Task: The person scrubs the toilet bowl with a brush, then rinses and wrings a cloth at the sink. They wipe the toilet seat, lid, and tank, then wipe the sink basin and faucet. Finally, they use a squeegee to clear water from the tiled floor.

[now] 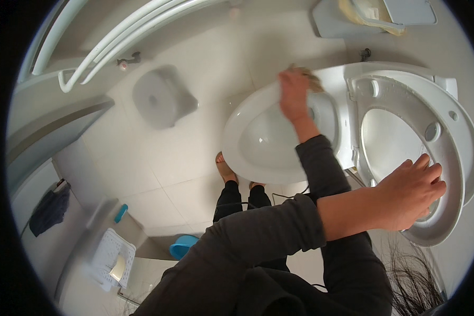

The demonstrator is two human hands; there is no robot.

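Note:
A white toilet bowl (256, 138) stands before me, its seat (450, 221) and lid (472, 158) raised at the right. My left arm crosses over my right. My left hand (410, 193) grips the raised seat near its inner edge; part of the fingers is hidden. On the bowl's far rim, my right hand (294, 94), blurred, is closed on a yellowish-brown cloth or sponge (314, 81). The hand covers part of that piece, so its exact kind is unclear.
A grey stool (158, 98) stands on the tiled floor beyond the bowl. A grey bin (331, 19) with a yellowish liner is at the upper right. At the lower left are a blue basin (182, 245) and a white perforated basket (108, 252). White rails (114, 39) curve across the upper left.

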